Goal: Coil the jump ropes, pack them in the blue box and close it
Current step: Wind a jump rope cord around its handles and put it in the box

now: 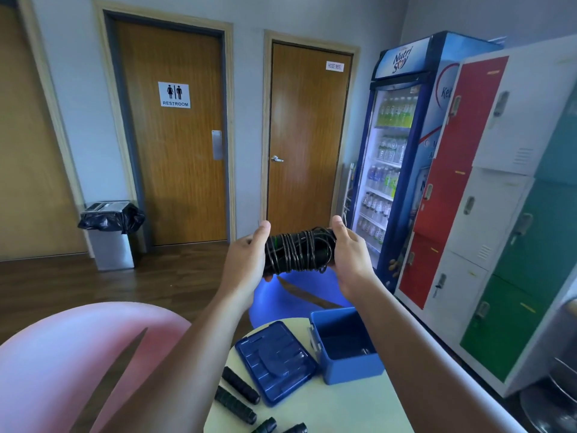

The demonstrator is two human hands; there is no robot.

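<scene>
I hold a coiled black jump rope (298,250), its cord wound tightly around the handles, up in front of me at chest height. My left hand (246,260) grips its left end and my right hand (349,254) grips its right end. Below, on a small round white table (343,410), the blue box (346,345) stands open with a dark inside. Its blue lid (274,360) lies flat beside it on the left. Several black foam jump rope handles (239,393) lie at the table's left front.
A pink chair (78,364) is at the lower left and a blue chair (293,298) stands beyond the table. Coloured lockers (487,214) and a drinks fridge (393,170) line the right. A bin (109,232) stands by the restroom door.
</scene>
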